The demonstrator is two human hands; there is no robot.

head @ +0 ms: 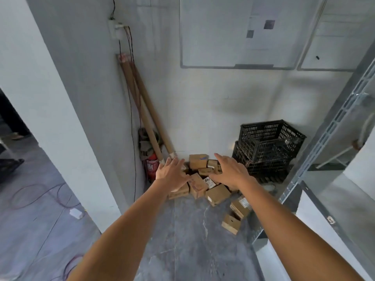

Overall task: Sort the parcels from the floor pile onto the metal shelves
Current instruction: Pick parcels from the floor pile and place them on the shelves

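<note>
Both bare arms reach forward over the grey floor toward the pile of parcels in the far corner, against the white wall. The left hand is over the left edge of the pile, back of the hand up, its grip spread and holding nothing. The right hand is over the right side of the pile, its grip also spread wide and empty. I cannot tell whether either hand touches a box.

The parcels are small brown cardboard boxes heaped at odd angles. One box sits at the far side between the two hands, and a larger one lies tilted at the near edge. Two more boxes lie apart from the heap, nearer and to the right, close to the foot of the metal shelves, which run along the right side of the view.

Two black crates are stacked just right of the pile. Left of it stands a red fire extinguisher, with long cardboard tubes leaning in the corner above it. A whiteboard hangs on the far wall. Cables trail over the floor at the left.
</note>
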